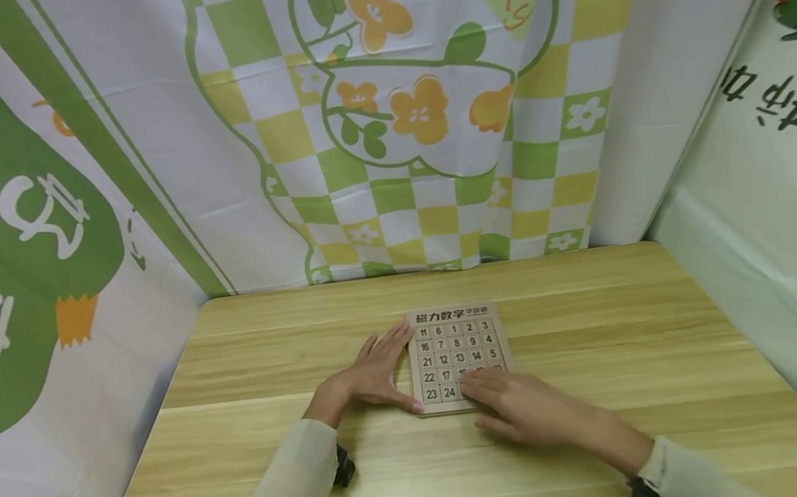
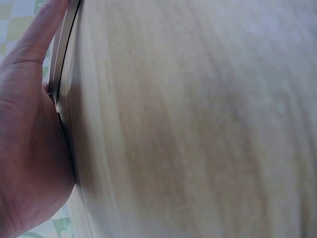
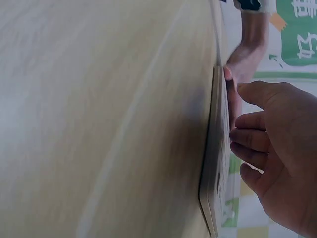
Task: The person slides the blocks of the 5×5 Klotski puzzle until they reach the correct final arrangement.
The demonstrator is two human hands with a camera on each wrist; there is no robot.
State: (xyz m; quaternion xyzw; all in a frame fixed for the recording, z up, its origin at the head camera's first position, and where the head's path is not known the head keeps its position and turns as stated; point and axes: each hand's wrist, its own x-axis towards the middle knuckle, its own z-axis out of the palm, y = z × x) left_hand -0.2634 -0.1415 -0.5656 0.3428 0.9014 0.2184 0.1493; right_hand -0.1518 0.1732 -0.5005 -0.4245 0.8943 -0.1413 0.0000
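A square wooden number sliding puzzle [image 1: 453, 316] lies flat on the table, with dark printed characters along its top and rows of numbered tiles below. My left hand [image 1: 377, 372] is spread along its left side, the thumb at the lower left corner and the fingertips at the upper left edge. Over the lower right tiles lies my right hand [image 1: 524, 407], fingertips at the tiles just right of 17 and 24. It hides most of that corner. The right wrist view shows the right hand [image 3: 277, 144] with gently bent fingers close over the board's face, nothing gripped between them.
The light wood-grain table [image 1: 269, 335] extends on all sides of the puzzle. A patterned curtain [image 1: 425, 221] hangs along its back edge, and white printed cloths stand at left and right. Each wrist wears a dark strapped device [image 1: 344, 466].
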